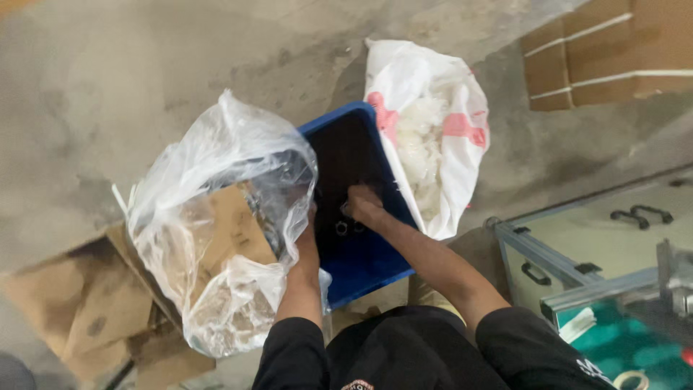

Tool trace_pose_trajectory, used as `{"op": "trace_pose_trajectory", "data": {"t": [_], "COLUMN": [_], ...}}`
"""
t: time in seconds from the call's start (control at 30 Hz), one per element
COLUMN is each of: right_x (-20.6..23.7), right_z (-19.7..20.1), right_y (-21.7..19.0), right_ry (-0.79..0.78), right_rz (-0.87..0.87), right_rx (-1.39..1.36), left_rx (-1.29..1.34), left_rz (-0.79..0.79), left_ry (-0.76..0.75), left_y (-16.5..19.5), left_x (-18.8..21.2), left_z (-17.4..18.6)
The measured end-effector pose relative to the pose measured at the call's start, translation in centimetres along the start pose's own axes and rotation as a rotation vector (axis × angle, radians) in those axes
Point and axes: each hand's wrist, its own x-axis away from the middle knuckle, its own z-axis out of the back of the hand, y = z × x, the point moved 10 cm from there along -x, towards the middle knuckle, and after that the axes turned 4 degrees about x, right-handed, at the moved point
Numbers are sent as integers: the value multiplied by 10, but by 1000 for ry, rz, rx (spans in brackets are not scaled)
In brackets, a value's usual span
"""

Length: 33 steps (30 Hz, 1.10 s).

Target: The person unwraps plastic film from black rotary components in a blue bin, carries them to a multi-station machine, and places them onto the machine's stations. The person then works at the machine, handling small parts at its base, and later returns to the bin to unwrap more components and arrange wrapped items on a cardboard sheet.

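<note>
A blue plastic bin (368,271) stands on the concrete floor in front of me, with small dark ring-shaped parts (341,228) on its bottom. My right hand (363,203) reaches down into the bin, fingers curled on something small I cannot make out. My left hand (306,245) grips the edge of a large clear plastic bag (216,217), holding it up at the bin's left rim. The bag is crumpled and mostly slack, with pale material in its bottom.
A white bag with red print (433,123), full of white plastic scraps, leans on the bin's right side. Flattened cardboard (72,303) lies at the left. Stacked cardboard boxes (606,50) stand at the top right, a metal-framed cabinet (548,260) at the right.
</note>
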Motion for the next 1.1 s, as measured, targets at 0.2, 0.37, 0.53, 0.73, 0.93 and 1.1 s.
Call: {"op": "trace_pose_trajectory", "data": {"t": [0.2,0.37,0.53,0.73,0.93,1.1], "right_x": [131,276,432,618,744,805], "right_z": [38,-41,-196,-414,-581,-618], "right_y": [44,125,211,207,180,251], "right_ry": [101,-100,126,727,805,853], "right_rz": [217,246,-189,-771,-1218,-778], "right_rx": [-522,-1483,-2272,-3057,-3026,-3079], "left_rx": [-457,-828,402,907,1386,1232], "left_rz": [-397,-403,154,-286,-227,-89], "left_ry": [-142,-152,24,-477,-1173,-1709], "left_y": [98,139,109,185,196,140], "left_x": [4,75,151,210,329,508], "left_z": [-32,-38,-4,-37,-89,-212]}}
